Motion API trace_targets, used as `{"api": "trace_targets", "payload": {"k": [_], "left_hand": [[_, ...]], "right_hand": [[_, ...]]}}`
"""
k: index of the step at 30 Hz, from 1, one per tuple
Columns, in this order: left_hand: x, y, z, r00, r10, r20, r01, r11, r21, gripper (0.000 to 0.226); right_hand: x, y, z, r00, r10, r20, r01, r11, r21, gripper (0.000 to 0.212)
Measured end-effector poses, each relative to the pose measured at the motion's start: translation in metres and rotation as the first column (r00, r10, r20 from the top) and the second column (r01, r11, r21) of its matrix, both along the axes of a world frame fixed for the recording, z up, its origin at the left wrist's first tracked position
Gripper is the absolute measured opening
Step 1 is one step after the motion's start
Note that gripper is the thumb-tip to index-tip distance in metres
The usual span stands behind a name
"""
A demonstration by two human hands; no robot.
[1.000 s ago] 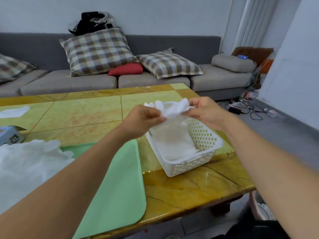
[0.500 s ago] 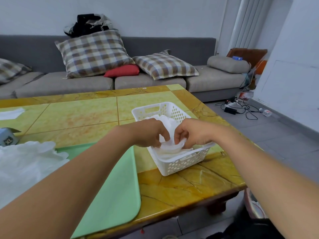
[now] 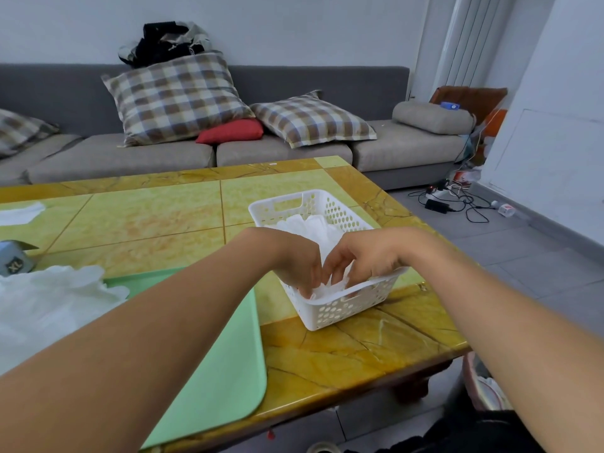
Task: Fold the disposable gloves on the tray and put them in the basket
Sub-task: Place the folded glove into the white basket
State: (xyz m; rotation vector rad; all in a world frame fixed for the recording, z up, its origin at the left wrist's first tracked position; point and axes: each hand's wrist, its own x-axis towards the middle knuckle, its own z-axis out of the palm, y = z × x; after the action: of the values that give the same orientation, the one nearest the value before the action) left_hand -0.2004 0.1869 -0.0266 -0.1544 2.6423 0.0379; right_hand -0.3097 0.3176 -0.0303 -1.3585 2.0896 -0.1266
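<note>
Since half a second ago both my hands have gone lower into the basket (image 3: 330, 310), pushing the folded glove (image 3: 328, 289) down at its near end. That glove now lies inside the white perforated basket, on top of other folded gloves (image 3: 310, 228) that fill the far part of it. My left hand (image 3: 299, 264) has its fingers pointing down onto the glove, pressing it; my right hand (image 3: 362, 256) has its fingers curled down on the same glove, just beside the left, but I cannot tell whether either one pinches the thin plastic or only presses it. The basket sits on the yellow marble-patterned table (image 3: 343, 354), near its right corner. Just left of it lies the green tray (image 3: 228, 371), with a loose heap of unfolded gloves (image 3: 49, 305) on its left part. Farther left a small box marked XL (image 3: 14, 261) rests on the table. Behind stands a grey sofa (image 3: 294, 148) with checked cushions (image 3: 173, 96).
</note>
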Motion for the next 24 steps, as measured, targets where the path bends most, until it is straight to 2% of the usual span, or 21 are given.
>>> {"api": "trace_targets", "payload": {"k": [5,9,12,15,17,18,19,20,21,22,24], "left_hand": [[0.0,0.003,0.009,0.993,-0.024,0.112,0.024,1.0,0.005,0.035],[-0.002,-0.001,0.014,0.989,-0.024,0.149,0.012,0.997,0.081,0.041],[-0.004,-0.002,0.013,0.99,-0.023,0.139,0.011,0.996,0.091,0.037],[-0.004,-0.004,0.01,1.0,0.006,0.008,-0.007,0.99,0.143,0.041],[-0.001,-0.01,0.009,0.977,0.09,-0.193,-0.047,0.975,0.217,0.032],[-0.001,-0.016,0.009,0.938,0.128,-0.322,-0.062,0.976,0.209,0.025],[-0.001,-0.021,0.007,0.885,0.136,-0.446,-0.077,0.986,0.148,0.018],[0.0,-0.026,0.005,0.843,0.119,-0.524,-0.103,0.993,0.061,0.015],[0.001,-0.029,0.001,0.838,0.102,-0.536,-0.133,0.991,-0.02,0.015],[0.001,-0.031,-0.003,0.86,0.09,-0.503,-0.153,0.984,-0.086,0.017],[0.0,-0.032,-0.017,0.912,0.099,-0.397,-0.174,0.972,-0.156,0.028]], "right_hand": [[0.006,0.002,0.003,0.998,-0.044,0.033,0.044,0.999,0.014,0.011],[0.006,0.001,0.001,0.977,-0.149,0.153,0.143,0.989,0.045,0.022],[0.002,-0.008,-0.003,0.984,-0.162,0.072,0.158,0.985,0.066,0.021],[-0.001,-0.022,-0.008,0.985,-0.143,-0.101,0.138,0.989,-0.056,0.006],[-0.001,-0.031,-0.009,0.96,-0.149,-0.236,0.097,0.971,-0.22,0.024],[0.001,-0.037,-0.01,0.951,-0.158,-0.267,0.082,0.957,-0.277,0.031],[0.004,-0.043,-0.012,0.946,-0.154,-0.285,0.067,0.953,-0.294,0.044],[0.008,-0.047,-0.014,0.942,-0.133,-0.308,0.058,0.969,-0.24,0.067],[0.012,-0.052,-0.016,0.94,-0.089,-0.328,0.038,0.987,-0.157,0.092],[0.014,-0.056,-0.018,0.934,-0.039,-0.355,0.02,0.998,-0.056,0.108],[0.015,-0.059,-0.019,0.945,0.007,-0.328,0.012,0.998,0.057,0.114]]}}
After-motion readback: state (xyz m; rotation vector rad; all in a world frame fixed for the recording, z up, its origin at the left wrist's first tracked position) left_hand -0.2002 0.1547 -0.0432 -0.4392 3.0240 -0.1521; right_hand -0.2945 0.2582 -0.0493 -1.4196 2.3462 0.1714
